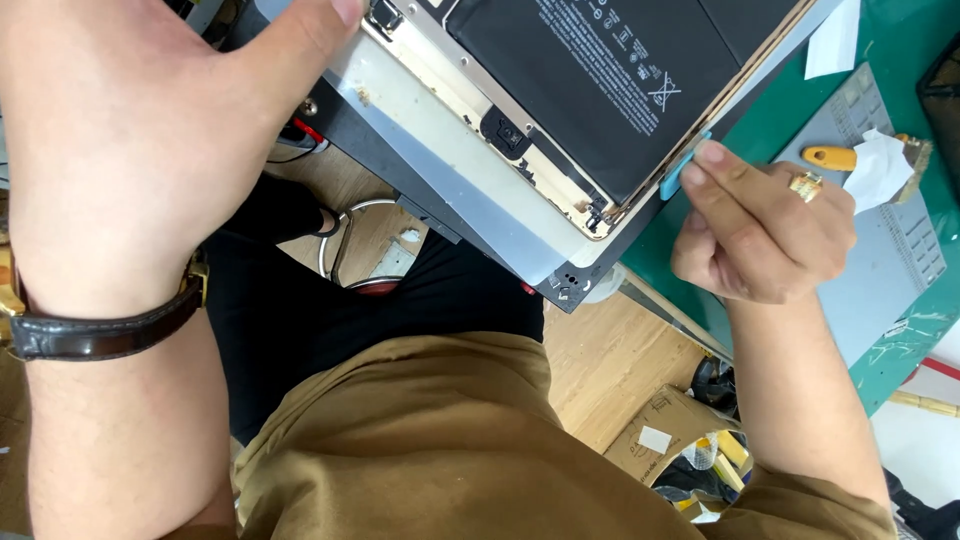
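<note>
Closest to the lens, the left hand (pixel 130 130) fills the upper left of the view, its thumb stretched out and pressing on the metal frame of the opened tablet (pixel 560 110); whether its other fingers curl under the device cannot be told, since the back of the hand hides them. A dark leather watch strap (pixel 100 335) circles that wrist.

The right hand (pixel 765 230) is closed in a pinch on a small blue plastic pick (pixel 683 170), thumb and forefinger clamping its rear end. From that grip the pick points up and to the left, and its tip meets the tablet's edge near the lower corner, seemingly slipped into the seam there, though the contact is too small to be sure. The tablet lies up and left of the pinch, its long edge running diagonally away toward the upper right, so the right hand is much the nearer to that edge. A black battery panel (pixel 600 70) covers most of the exposed interior.

Just beyond the right knuckles, an orange-handled tool (pixel 830 157) and a scrap of white paper (pixel 880 165) rest on a grey work mat (pixel 900 260) over a green mat (pixel 790 110). The tablet's top is cut off by the frame.
</note>
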